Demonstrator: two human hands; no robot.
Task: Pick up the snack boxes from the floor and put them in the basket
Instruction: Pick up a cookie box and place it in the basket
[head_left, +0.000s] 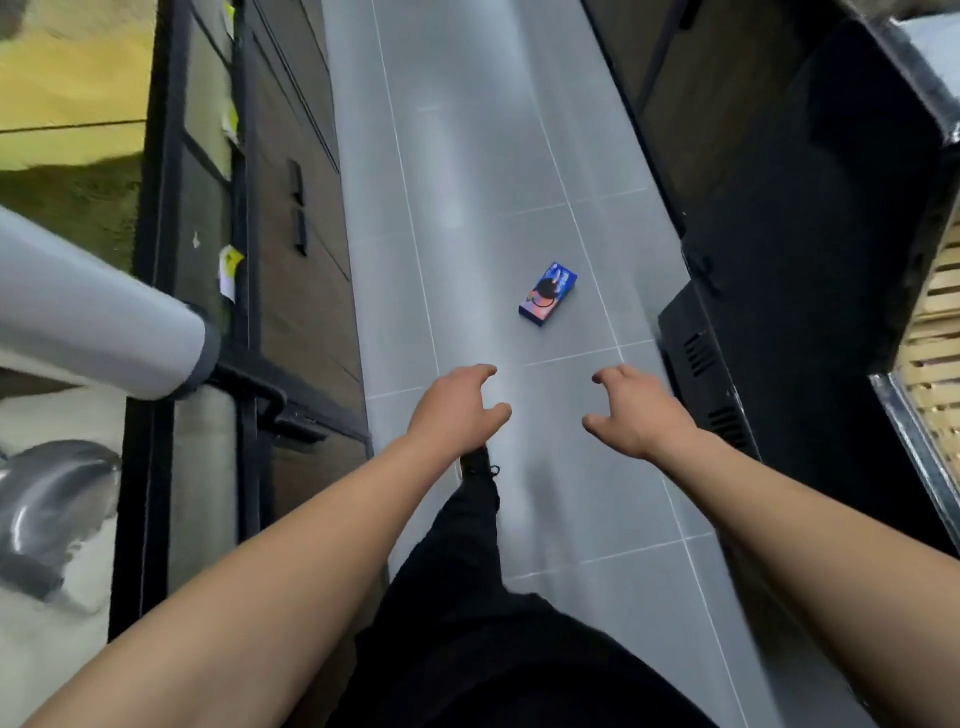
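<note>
A blue snack box (547, 294) lies flat on the grey tiled floor (467, 208) in the aisle ahead of me. Both arms are stretched forward above the floor. My left hand (457, 405) hangs with loosely curled fingers and holds nothing, short of the box and to its left. My right hand (636, 410) is level with it, fingers also loosely curled and empty, below and right of the box. No basket is in view.
Dark wood-panelled cabinets with a black metal frame (249, 312) line the left side. A black unit with vents (701, 374) and a pale slatted crate (935, 364) stand on the right. A grey cylinder (93, 332) juts in at left. My black-trousered leg and shoe (478, 467) are below the hands.
</note>
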